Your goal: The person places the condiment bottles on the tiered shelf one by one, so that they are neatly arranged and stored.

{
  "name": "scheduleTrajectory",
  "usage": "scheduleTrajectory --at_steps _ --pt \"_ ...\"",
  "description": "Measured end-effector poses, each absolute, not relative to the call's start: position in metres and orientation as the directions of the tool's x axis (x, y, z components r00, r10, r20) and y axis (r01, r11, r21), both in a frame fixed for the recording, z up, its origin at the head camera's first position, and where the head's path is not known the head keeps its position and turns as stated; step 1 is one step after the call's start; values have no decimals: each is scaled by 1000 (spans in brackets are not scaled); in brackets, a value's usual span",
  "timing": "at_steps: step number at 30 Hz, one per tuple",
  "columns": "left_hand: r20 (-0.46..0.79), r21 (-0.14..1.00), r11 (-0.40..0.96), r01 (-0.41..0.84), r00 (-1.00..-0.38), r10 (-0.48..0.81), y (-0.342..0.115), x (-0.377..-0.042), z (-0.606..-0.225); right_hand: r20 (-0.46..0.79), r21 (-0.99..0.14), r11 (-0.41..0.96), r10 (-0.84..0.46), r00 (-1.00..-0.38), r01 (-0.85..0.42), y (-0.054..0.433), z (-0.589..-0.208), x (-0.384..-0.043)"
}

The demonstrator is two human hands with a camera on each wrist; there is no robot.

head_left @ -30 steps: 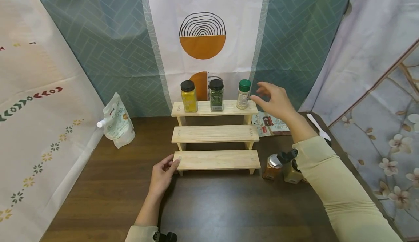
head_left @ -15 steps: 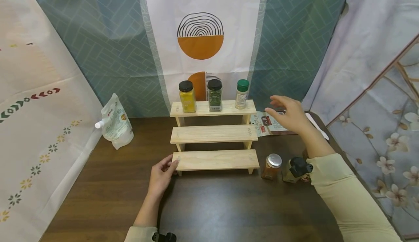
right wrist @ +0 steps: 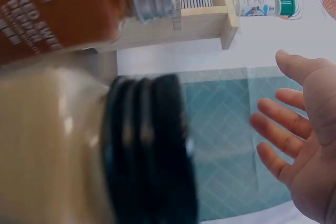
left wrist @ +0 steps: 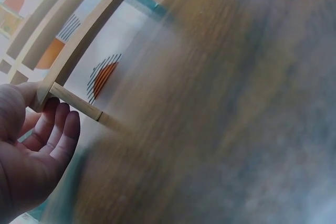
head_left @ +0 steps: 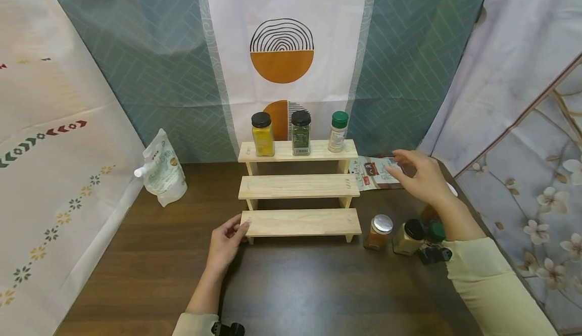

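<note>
A three-step wooden spice rack (head_left: 300, 187) stands in the middle of the table. My left hand (head_left: 224, 245) pinches the left end of its lowest step, thumb on top and fingers curled beneath, as the left wrist view shows too. On the top step stand a yellow spice jar (head_left: 263, 140) with a black lid, a green herb jar (head_left: 300, 136) and a green-capped spice bottle (head_left: 337, 138). My right hand (head_left: 423, 177) hangs in the air right of the rack, fingers loosely spread and holding nothing. In the right wrist view its palm (right wrist: 320, 156) is bare.
Right of the rack stand a silver-lidded orange-red spice jar (head_left: 378, 234), a black-lidded pale jar (head_left: 407, 238) and a green-lidded jar (head_left: 436, 231), partly hidden. A printed packet (head_left: 375, 172) lies behind them. A spouted white pouch (head_left: 164, 169) stands at the left.
My right hand has moved away from the green-capped bottle, to the right and down towards the jars on the table. My left hand stays on the rack.
</note>
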State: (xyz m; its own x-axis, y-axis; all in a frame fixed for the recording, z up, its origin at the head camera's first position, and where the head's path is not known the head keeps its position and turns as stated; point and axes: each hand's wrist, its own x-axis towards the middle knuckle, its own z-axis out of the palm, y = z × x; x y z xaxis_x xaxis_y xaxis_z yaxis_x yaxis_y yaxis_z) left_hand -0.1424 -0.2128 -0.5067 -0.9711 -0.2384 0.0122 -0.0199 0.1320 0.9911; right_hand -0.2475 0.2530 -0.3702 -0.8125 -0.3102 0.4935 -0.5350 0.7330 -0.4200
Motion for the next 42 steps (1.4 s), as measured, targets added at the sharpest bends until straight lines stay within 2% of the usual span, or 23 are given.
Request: scheduleTrajectory --at_steps 11,17,25,32,42 --pt "-11 991 129 -39 -977 -214 -210 -139 -495 496 -420 751 -280 -822 -510 283 -386 -229" --pt "3 991 128 -26 -976 -220 -212 -142 -505 479 -435 761 -256 -839 -481 304 -393 -221" --pt "-1 991 133 -33 -974 -228 -212 -141 -505 423 -435 801 -223 -878 -412 328 -397 -211" --pt "-27 989 139 -58 -976 -216 -208 -134 -484 356 -369 842 -263 -897 -393 346 -403 -206" --pt "-13 988 146 -44 -979 -206 -205 -130 -474 242 -370 863 -269 -932 -345 364 -407 -206"
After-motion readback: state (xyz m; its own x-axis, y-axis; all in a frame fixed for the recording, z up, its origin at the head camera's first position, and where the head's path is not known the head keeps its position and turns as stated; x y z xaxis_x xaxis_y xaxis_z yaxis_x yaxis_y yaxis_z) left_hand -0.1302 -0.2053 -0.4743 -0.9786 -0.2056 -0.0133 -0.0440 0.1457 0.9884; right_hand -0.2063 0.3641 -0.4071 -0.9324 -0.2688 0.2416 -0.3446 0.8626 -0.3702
